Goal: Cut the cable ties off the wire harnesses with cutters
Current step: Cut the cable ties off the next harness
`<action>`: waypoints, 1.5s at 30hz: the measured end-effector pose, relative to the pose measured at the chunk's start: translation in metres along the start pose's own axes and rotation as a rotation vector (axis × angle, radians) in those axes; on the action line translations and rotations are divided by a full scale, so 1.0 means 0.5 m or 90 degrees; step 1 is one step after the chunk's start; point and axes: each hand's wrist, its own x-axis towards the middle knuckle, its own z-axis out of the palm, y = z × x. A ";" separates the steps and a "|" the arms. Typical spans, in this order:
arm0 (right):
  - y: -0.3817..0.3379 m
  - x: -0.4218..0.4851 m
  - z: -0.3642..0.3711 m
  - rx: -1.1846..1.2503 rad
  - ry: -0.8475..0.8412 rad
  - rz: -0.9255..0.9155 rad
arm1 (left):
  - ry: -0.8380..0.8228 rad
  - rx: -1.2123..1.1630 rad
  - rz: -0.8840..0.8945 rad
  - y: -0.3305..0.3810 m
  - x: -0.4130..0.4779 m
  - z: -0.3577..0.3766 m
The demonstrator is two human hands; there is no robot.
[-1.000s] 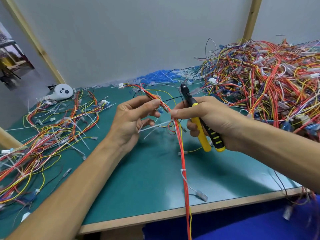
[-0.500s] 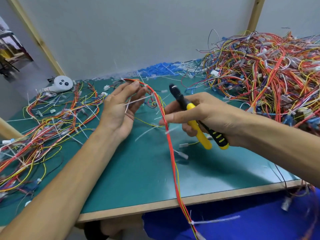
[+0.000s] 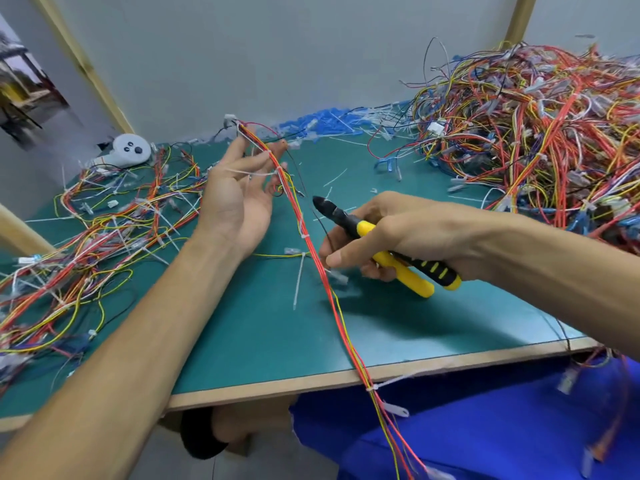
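Note:
A thin harness of red, orange and yellow wires [image 3: 313, 258] runs from a white connector near the back, over my left fingers, and down past the table's front edge. My left hand [image 3: 239, 202] is palm up with straight fingers; the harness lies across the fingertips. A white cable tie [image 3: 254, 173] on the harness crosses those fingers. More ties sit on it at mid-length [image 3: 304, 235] and by the table edge [image 3: 370, 388]. My right hand [image 3: 408, 233] grips the cutters [image 3: 391, 251] by their yellow and black handles, jaws pointing left. Its thumb and forefinger are at the harness.
A big heap of tied harnesses [image 3: 540, 133] fills the back right. Loose wires [image 3: 104, 223] spread over the left of the green mat [image 3: 242, 334]. A white controller [image 3: 130, 150] lies at the back left, blue bits [image 3: 322, 119] along the wall, and cut ties in the middle.
My left hand opened and moved back and left, carrying the harness on its fingers. My right hand slid lower down the harness, and the cutters tipped flatter.

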 end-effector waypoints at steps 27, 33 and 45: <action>0.013 0.025 -0.056 0.377 0.320 -0.013 | 0.028 -0.001 -0.055 0.005 0.016 -0.032; -0.009 0.007 -0.047 0.160 0.355 -0.170 | 0.019 -0.008 -0.009 0.004 0.014 -0.021; -0.003 0.009 -0.050 0.253 0.342 -0.215 | -0.133 -0.157 -0.099 0.022 -0.009 -0.017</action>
